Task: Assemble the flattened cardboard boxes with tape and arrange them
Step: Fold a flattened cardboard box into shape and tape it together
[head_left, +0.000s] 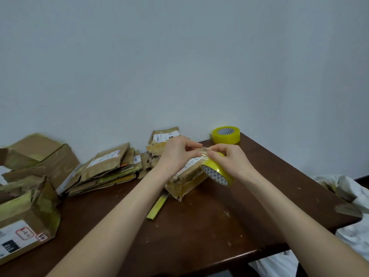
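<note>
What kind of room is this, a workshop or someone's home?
Probably a home room, not a workshop: a scuffed dark wooden table against a bare pale wall, rumpled white cloth beside it, and used, flattened shipping boxes piled for taping.

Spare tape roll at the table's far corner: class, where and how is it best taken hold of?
Probably come from above and grasp the spare tape roll across its outer yellow band: it lies flat on the table, hole upward, sides exposed.

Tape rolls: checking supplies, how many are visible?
2. The far tape roll sits at the table's back corner; the held tape roll is in the right hand. Others may be hidden.
</note>
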